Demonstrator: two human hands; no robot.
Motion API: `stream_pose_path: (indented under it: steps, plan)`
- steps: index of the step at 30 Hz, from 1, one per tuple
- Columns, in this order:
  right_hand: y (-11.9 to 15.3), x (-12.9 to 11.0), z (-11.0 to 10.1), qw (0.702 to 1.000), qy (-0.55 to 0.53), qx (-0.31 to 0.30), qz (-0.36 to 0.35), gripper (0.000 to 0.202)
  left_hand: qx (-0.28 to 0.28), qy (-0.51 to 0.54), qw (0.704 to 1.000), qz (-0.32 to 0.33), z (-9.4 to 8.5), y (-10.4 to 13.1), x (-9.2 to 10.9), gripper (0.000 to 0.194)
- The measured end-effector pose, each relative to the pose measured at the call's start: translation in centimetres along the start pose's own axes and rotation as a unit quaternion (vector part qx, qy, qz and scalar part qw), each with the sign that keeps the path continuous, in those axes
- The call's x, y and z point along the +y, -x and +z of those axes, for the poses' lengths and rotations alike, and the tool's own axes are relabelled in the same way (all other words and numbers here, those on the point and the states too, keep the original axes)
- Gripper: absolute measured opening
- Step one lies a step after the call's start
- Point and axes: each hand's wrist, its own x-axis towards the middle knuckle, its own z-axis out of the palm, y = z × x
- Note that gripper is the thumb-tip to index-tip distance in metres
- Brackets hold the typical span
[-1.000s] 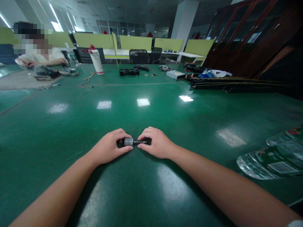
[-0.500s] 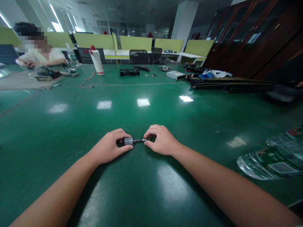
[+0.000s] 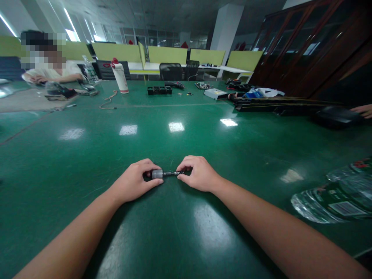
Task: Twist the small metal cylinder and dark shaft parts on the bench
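Note:
Between my hands, low over the green table or resting on it, lies a short grey cylinder (image 3: 157, 174) with a thin dark shaft (image 3: 170, 174) pointing right. My left hand (image 3: 136, 180) is closed round the cylinder, thumb at its near side and fingers at its far side. Thumb and fingertips of my right hand (image 3: 200, 174) pinch the shaft's dark, ridged far end, which they partly hide. Whether cylinder and shaft are one piece or two I cannot tell.
Two plastic water bottles (image 3: 334, 201) lie at the right. Far back are a white flask (image 3: 119, 77), a cord (image 3: 107, 102), black parts (image 3: 159, 90) and long black bars (image 3: 267, 104). A person (image 3: 55, 71) sits at the far left; another person's hand (image 3: 364, 111) touches a black object (image 3: 337, 116).
My hands hold the cylinder and shaft almost unchanged. At the right edge, the other person's hand has come further into view and the black object has shifted slightly left.

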Motion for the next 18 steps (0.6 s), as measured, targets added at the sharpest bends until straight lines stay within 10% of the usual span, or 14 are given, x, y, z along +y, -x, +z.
stream_pose_path:
  steps: [18]
  plan:
    - [0.2,-1.0,1.0,0.997,-0.07,-0.02,-0.031,0.026,-0.022,0.011,1.0,0.011,-0.2,0.0,0.5,0.03]
